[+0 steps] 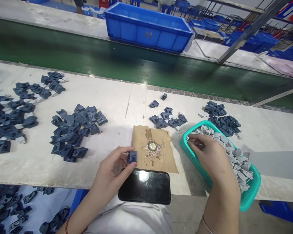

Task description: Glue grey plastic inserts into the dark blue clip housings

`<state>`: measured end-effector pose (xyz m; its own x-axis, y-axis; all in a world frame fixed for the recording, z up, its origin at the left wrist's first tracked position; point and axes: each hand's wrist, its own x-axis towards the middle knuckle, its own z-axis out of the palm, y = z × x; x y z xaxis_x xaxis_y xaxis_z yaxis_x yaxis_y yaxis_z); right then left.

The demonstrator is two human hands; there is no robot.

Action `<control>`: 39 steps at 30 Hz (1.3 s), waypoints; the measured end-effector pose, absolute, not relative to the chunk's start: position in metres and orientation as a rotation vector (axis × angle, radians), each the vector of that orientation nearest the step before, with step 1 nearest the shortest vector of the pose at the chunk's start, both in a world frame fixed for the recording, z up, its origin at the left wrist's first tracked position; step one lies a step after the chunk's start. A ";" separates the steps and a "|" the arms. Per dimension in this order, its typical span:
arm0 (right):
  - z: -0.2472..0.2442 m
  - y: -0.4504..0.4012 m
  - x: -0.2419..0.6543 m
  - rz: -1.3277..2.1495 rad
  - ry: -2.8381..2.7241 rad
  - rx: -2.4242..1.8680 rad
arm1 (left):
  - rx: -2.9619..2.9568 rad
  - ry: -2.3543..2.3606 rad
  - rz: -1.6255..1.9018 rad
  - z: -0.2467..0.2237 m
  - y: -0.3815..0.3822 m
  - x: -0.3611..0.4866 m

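Between the thumb and fingers of my left hand (114, 169) is a dark blue plastic part (132, 157) with a slot in its face. It is held just over the left edge of a piece of brown cardboard (139, 139). A bottle cap (152, 146) lies on the cardboard amid wet, shiny spots. My right hand (210, 156) reaches into a green plastic basket (255, 191) full of small grey plastic pieces (239, 162). Its fingertips are bunched at the basket's left end, and what they hold is hidden. A black smartphone (145, 187) lies at the table's front edge, below my left hand.
Dark blue parts lie in piles left (70, 133), far left (14, 113), and right (224, 123), with several behind the cardboard (167, 118). A green conveyor belt (92, 61) runs behind the table. Beyond it stands a large blue crate (146, 32). More parts (12, 208) sit low at left.
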<state>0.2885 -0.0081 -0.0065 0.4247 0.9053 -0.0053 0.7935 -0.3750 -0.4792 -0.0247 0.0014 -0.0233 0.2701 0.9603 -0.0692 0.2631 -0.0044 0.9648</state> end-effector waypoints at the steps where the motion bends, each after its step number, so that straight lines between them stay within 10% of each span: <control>1: -0.006 -0.009 0.289 0.379 -1.426 -2.276 | 1.439 1.175 0.826 -0.023 0.002 -0.022; 15: 0.007 -0.015 0.265 0.355 -0.876 -1.756 | 1.293 1.117 0.865 -0.040 0.001 -0.004; 27: -0.006 -0.013 0.217 1.073 -0.947 -1.289 | 1.378 1.056 0.929 -0.041 0.002 -0.003; 39: -0.036 -0.016 0.215 0.823 -1.281 -1.563 | 1.393 1.113 0.854 -0.034 0.002 -0.002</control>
